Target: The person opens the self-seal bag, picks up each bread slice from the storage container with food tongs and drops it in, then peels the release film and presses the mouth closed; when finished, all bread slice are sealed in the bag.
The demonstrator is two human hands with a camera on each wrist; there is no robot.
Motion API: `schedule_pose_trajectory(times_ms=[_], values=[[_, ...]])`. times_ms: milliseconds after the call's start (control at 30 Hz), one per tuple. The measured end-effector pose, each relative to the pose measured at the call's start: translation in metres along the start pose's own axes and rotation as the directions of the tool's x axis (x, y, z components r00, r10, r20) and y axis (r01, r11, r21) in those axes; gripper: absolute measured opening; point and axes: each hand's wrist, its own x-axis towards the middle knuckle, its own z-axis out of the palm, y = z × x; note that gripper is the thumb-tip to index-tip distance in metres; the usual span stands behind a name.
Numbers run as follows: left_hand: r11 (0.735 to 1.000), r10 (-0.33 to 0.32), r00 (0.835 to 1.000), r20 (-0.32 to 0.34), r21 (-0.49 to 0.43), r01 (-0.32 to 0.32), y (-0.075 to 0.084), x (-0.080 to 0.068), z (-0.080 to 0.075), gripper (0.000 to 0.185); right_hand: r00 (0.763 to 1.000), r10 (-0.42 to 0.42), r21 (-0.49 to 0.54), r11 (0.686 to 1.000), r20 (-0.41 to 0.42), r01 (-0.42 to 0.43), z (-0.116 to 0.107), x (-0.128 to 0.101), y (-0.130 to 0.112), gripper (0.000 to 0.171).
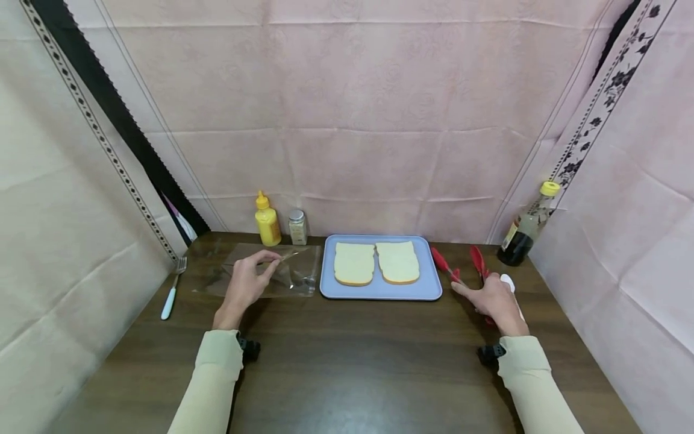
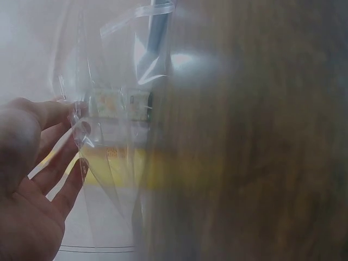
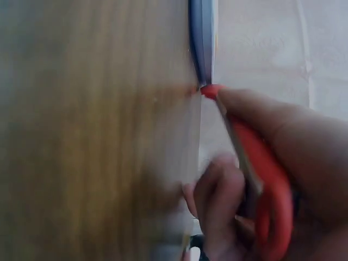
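Left of the tray, my left hand (image 1: 246, 288) pinches the edge of a clear plastic bag (image 1: 305, 278) between thumb and fingertips. In the left wrist view the bag (image 2: 117, 185) hangs in loose folds from the fingers. On the right, my right hand (image 1: 496, 301) grips a pair of red-tipped tongs (image 1: 478, 260), whose two arms spread apart toward the tray. The right wrist view shows a red tong grip (image 3: 261, 157) between thumb and curled fingers. Two bread slices (image 1: 354, 264) lie side by side on the light blue tray (image 1: 379, 293) between the hands.
A yellow squeeze bottle (image 1: 268, 224) and a small shaker jar (image 1: 297, 228) stand behind the bag. At far left lies a fork (image 1: 171, 298). A dark sauce bottle (image 1: 517, 241) stands back right, and a white utensil (image 1: 508, 281) lies partly hidden by the right hand.
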Motion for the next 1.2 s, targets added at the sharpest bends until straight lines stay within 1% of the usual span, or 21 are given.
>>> schedule_pose_trajectory(times_ms=[100,167,233,333,400,533,600,700,833,1000,1200], values=[[1.000,-0.005,1.000,0.004,0.002,0.005,-0.001,0.000,0.000,0.014,0.999,0.043,0.008,0.999,-0.014,-0.043,0.002,-0.004,-0.005,0.091],[1.000,-0.009,1.000,0.006,0.003,0.009,-0.001,0.000,0.000,0.014,0.997,0.057,0.006,0.998,-0.043,-0.057,0.005,-0.008,-0.010,0.099],[1.000,-0.009,1.000,0.006,0.004,0.009,-0.001,0.000,0.000,0.014,0.996,0.052,-0.009,0.999,-0.071,-0.053,0.009,-0.013,-0.018,0.106],[1.000,-0.006,1.000,0.005,0.006,0.006,0.000,0.000,0.000,0.014,0.997,0.011,-0.027,1.000,-0.083,-0.013,0.018,-0.021,-0.034,0.114],[1.000,-0.004,1.000,0.004,0.009,0.004,0.001,-0.001,0.000,0.013,0.997,-0.030,-0.048,0.999,-0.075,0.027,0.025,-0.027,-0.046,0.113],[1.000,-0.004,1.000,0.008,0.010,0.004,0.002,-0.001,0.000,0.013,0.994,-0.099,-0.069,0.993,-0.047,0.095,0.040,-0.038,-0.069,0.109],[1.000,-0.001,1.000,0.009,0.005,0.001,0.002,0.000,0.000,0.013,0.992,-0.117,-0.072,0.991,-0.036,0.114,0.046,-0.042,-0.078,0.106],[1.000,0.003,1.000,0.008,-0.001,-0.003,0.003,0.001,0.000,0.014,0.992,-0.123,-0.074,0.990,-0.030,0.121,0.053,-0.047,-0.089,0.101],[1.000,0.009,1.000,0.010,0.000,-0.009,0.004,0.001,0.000,0.014,0.991,-0.130,-0.110,0.986,-0.034,0.126,0.059,-0.051,-0.097,0.100],[1.000,0.013,1.000,0.010,0.011,-0.013,0.003,0.000,0.000,0.014,0.987,-0.155,-0.167,0.975,-0.050,0.145,0.062,-0.054,-0.097,0.099],[1.000,0.011,1.000,0.008,0.004,-0.011,0.002,0.000,0.000,0.013,0.988,-0.151,-0.192,0.970,-0.012,0.146,0.062,-0.055,-0.093,0.100]])
